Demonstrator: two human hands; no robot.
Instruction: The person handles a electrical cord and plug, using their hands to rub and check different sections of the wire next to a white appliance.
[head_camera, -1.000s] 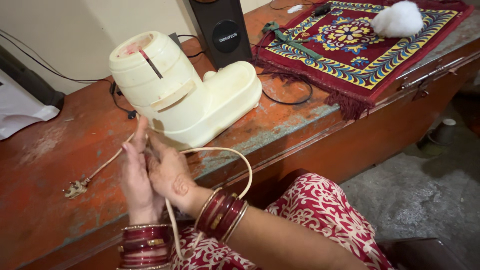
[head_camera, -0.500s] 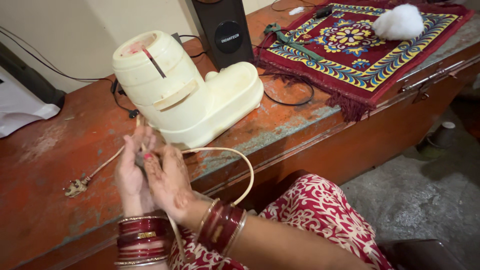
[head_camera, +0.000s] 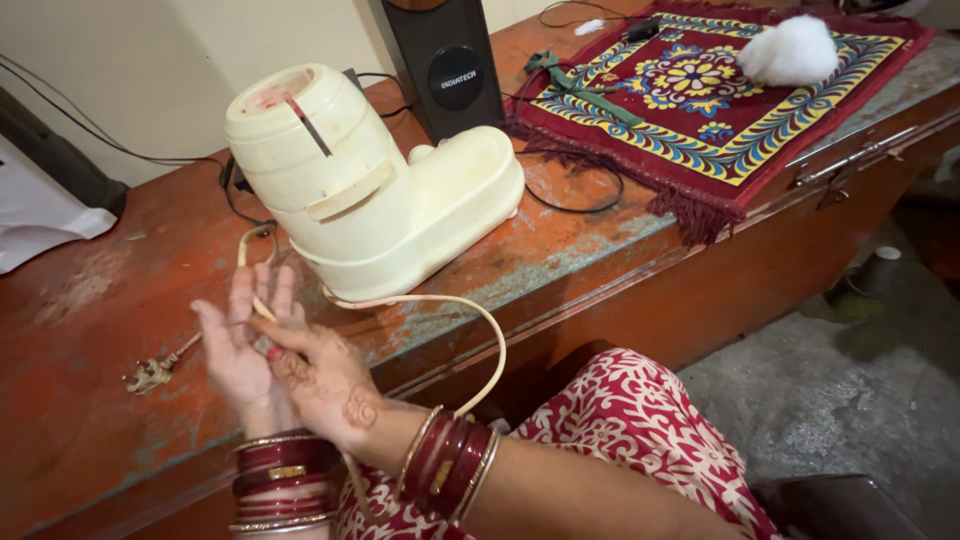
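Note:
A cream plastic mixer base (head_camera: 370, 195) stands on a worn red metal trunk top (head_camera: 90, 330). Its cream power cord (head_camera: 480, 320) loops out from the base, over the front edge and back up between my hands. My left hand (head_camera: 240, 345) is raised with fingers spread and the cord runs across its palm. My right hand (head_camera: 320, 380) sits just beside it, fingers pinching the cord against the left palm. The cord's plug (head_camera: 150, 375) lies on the trunk top to the left of my hands. Both wrists wear dark red and gold bangles.
A black speaker (head_camera: 450, 65) stands behind the mixer base. A red patterned mat (head_camera: 700, 90) with a white cotton ball (head_camera: 790, 50) lies at the right. Black wires (head_camera: 570, 205) trail near the mat. White cloth (head_camera: 40, 225) lies at the left. Grey floor is at the lower right.
My hands have moved slightly up and left with the cord, and the left fingers have spread wider. The plug end has stayed in place on the trunk top.

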